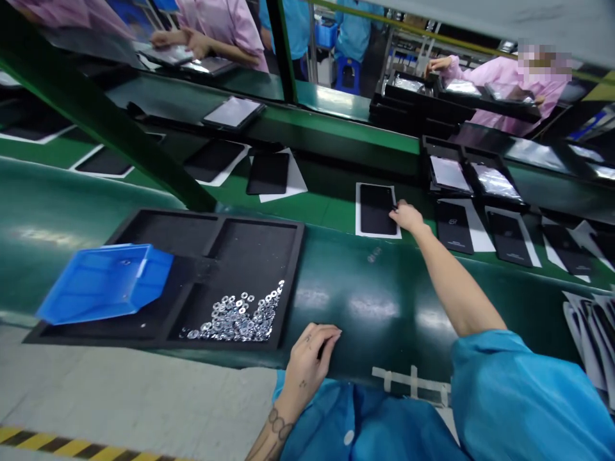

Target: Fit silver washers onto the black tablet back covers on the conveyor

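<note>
Blue sleeves (519, 397) of my smock fill the near edge of the view. My left grip (310, 362) rests empty on the near rim of the green worktop (379, 307), its fingers loosely curled over the surface. To its left, a black foam tray (254, 256) lies on the worktop, with a loose heap of silver washers (235, 319) in its near right compartment. A blue plastic bin (106, 282) sits tilted across the tray's left side.

My right arm stretches far across the worktop, approaching from the near side with the wrist low. The fingertips of my right grip (407, 218) touch the right edge of a black panel (377, 209), leaving its face uncovered. I cannot tell whether they are pinching it or only touching it. The panel lies on a white sheet (379, 234) on a green conveyor belt (327, 214).

More black panels (454, 227) sit on white sheets along the belt to the right, and others (268, 173) lie to the left. Farther off, black trays (449, 169) hold silvery packets, and a co-worker in a pink smock (519, 86) reaches over them.
</note>
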Demonstrator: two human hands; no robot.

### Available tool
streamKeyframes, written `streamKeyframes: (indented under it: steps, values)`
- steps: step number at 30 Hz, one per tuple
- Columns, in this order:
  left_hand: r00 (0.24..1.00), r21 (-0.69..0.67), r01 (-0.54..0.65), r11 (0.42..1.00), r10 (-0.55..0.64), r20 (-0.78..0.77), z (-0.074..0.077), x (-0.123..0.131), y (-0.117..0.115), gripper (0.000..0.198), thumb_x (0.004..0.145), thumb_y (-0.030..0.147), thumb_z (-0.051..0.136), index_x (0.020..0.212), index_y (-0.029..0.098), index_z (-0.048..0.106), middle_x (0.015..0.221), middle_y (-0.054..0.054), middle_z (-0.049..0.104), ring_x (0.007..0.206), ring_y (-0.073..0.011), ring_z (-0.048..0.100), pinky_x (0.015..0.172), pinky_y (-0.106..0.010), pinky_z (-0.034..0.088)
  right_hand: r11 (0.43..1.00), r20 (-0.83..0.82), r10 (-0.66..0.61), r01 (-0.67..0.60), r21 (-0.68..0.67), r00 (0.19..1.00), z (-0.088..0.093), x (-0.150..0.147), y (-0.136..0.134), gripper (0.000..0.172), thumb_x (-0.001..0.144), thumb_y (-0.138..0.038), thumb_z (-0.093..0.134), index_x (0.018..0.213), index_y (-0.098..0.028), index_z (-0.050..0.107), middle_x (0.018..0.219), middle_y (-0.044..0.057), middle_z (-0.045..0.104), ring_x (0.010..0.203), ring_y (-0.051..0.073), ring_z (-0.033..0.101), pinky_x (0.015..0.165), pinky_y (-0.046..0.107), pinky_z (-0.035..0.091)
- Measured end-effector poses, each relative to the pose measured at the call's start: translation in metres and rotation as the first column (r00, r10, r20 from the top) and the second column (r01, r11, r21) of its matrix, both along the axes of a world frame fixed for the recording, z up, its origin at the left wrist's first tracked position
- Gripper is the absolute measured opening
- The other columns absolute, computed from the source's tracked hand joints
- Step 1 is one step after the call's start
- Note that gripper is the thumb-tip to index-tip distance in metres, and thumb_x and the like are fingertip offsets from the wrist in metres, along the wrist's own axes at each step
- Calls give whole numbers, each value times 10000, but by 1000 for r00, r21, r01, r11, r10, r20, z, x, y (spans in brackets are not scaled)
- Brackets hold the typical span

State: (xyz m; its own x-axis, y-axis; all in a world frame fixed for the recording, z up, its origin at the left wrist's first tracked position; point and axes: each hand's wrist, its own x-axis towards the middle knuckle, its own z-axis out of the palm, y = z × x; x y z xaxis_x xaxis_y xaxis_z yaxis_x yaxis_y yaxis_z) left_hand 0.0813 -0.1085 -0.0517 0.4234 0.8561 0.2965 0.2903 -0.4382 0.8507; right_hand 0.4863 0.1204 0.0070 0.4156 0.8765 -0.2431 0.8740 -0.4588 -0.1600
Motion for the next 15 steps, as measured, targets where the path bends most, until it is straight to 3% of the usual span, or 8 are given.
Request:
streamKeyframes:
  steps: [4,7,11,13,15]
  values:
    - [1000,9,8,1000,-8,-16,-1,2,2,153,1081,208,617,1070,250,763,1029,-62,831,900,-217,765,845,-346,618,998,39,-45,47,-29,998,9,38,-28,392,1044,-362,582,1251,-45,684,1309,313,720,1231,383,713,1017,442,537]
    - [999,-5,21,1000,-21,-29,-1,0,2,140,1078,238,637,1056,252,774,1006,-52,829,841,-199,744,791,-314,606,997,43,-55,52,53,998,22,51,-32,420,1070,-381,532,1323,-63,641,1335,283,717,1249,353,691,1022,404,517]
    - [1000,-159,-23,987,26,16,-5,-6,2,145,1072,332,667,1102,242,778,1003,-60,836,868,-213,791,820,-322,636,928,27,35,-42,369,999,67,67,-65,502,1033,-295,549,1489,-91,496,1145,190,777,1046,306,719,890,353,506]
    - [996,-282,-46,958,63,55,-5,-6,6,208,1061,385,687,1168,225,763,998,-68,846,911,-232,821,866,-339,657,876,59,132,-144,461,990,97,63,-104,434,986,-275,602,1401,-150,587,982,117,782,895,288,718,813,341,484]
    - [996,-361,-24,932,54,74,0,0,15,248,1042,431,709,1134,209,767,984,-76,849,917,-242,828,882,-349,663,875,127,198,-233,424,972,122,43,-151,230,976,-279,604,1171,-207,701,874,86,761,801,275,706,761,339,460]
